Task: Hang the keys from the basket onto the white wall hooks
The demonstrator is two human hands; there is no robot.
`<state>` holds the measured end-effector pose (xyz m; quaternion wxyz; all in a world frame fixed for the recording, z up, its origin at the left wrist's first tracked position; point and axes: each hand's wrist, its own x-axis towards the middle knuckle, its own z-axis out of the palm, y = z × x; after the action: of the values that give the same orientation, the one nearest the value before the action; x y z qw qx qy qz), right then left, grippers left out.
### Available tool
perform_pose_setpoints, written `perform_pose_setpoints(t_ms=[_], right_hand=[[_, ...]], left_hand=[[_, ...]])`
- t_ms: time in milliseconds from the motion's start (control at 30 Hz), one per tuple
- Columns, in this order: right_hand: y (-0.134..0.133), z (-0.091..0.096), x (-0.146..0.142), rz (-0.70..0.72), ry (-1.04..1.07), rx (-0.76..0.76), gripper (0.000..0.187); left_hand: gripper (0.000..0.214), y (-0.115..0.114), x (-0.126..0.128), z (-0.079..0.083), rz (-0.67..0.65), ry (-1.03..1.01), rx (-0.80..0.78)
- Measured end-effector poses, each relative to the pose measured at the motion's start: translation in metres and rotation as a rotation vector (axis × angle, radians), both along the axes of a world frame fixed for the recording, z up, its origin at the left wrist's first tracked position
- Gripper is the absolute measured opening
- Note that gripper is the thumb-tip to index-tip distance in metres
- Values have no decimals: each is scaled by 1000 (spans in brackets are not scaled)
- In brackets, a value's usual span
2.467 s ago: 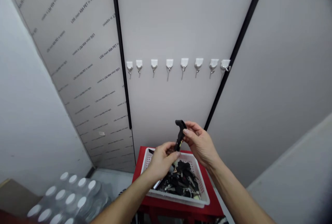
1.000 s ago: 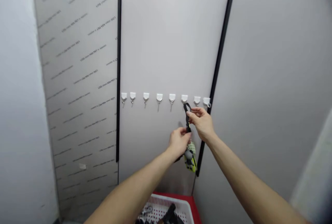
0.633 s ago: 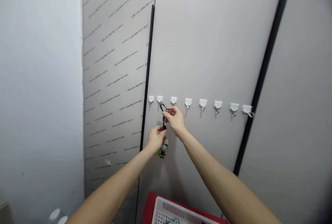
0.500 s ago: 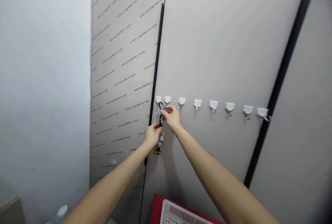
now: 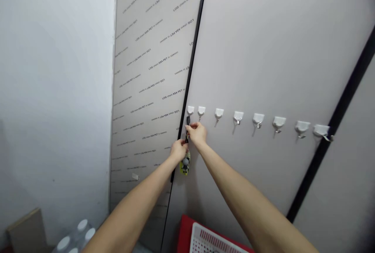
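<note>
A keychain (image 5: 185, 163) with a small grey, black and yellow-green figure hangs below my hands, in front of the pale panel. Its black strap loop (image 5: 188, 120) stands upright just beneath the leftmost white hook (image 5: 190, 110); whether it touches the hook's metal prong I cannot tell. My right hand (image 5: 197, 133) pinches the strap close under the loop. Lower down, my left hand (image 5: 178, 150) is closed on the strap's bottom end, just above the figure. The second hook (image 5: 201, 110) is right above my right fingers.
Several more white hooks (image 5: 238, 117) run in a row to the right. A long black handle strip (image 5: 193, 55) borders the panel on the left. Below are a red box (image 5: 184, 225) with a white basket (image 5: 195, 237), capped bottles (image 5: 82, 225) and a brown board (image 5: 27, 231).
The view has shifted, so the hooks appear further right. The strap loop, seen wide before, is now turned nearly edge-on under the leftmost hook. Both hands still hold the keychain.
</note>
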<state>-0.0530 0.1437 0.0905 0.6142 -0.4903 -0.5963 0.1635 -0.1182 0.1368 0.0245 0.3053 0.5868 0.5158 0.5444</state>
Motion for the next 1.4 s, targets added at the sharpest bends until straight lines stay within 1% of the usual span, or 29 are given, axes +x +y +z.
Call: perform_pose_setpoints(t_ms=[100, 167, 233, 300, 333, 400, 467, 567, 600, 667, 700, 767, 933, 1033, 1100, 1200, 1333, 1400], right_hand=[[-10, -3, 5, 6, -21, 3, 21], [-23, -10, 14, 47, -32, 0, 22], [-41, -23, 30, 122, -39, -23, 22], [-61, -45, 51, 191, -36, -81, 20], [-71, -59, 63, 205, -30, -121, 19], [-93, -95, 88, 198, -26, -212, 17], [-117, -135, 111, 161, -71, -291, 15], [-154, -190, 138, 110, -229, -367, 11], [-166, -204, 144, 90, -288, -375, 12], [-185, -223, 153, 58, -397, -373, 13], [-192, -228, 155, 47, -443, -367, 13], [-200, -233, 158, 42, -512, -359, 15], [-197, -234, 156, 110, -654, -391, 23], [-195, -236, 154, 148, -685, -408, 21], [-196, -237, 154, 154, -646, -415, 20], [-198, -237, 155, 148, -539, -429, 25], [-198, -235, 155, 231, -362, -468, 24], [-198, -234, 156, 259, -275, -472, 23]], left_hand=[[17, -3, -4, 3, 28, 41, 24], [23, -10, -9, 5, 97, 27, 44], [26, -21, -12, 1, 175, -6, 78], [26, -37, -10, -10, 208, -16, 130], [26, -47, -7, -18, 198, -5, 151], [26, -68, 5, -42, 118, 42, 149], [26, -91, 22, -71, -12, 113, 101], [24, -125, 49, -113, -203, 275, 35], [24, -134, 56, -125, -254, 342, 23], [23, -147, 65, -144, -333, 483, 3], [22, -152, 68, -150, -363, 552, -3], [22, -158, 71, -156, -406, 679, -9], [24, -165, 70, -157, -455, 909, 33], [29, -166, 70, -158, -474, 993, 59], [31, -166, 70, -159, -476, 1022, 66], [32, -165, 71, -158, -492, 1039, 62], [26, -165, 72, -155, -515, 1025, 25], [21, -166, 72, -155, -502, 990, 14]])
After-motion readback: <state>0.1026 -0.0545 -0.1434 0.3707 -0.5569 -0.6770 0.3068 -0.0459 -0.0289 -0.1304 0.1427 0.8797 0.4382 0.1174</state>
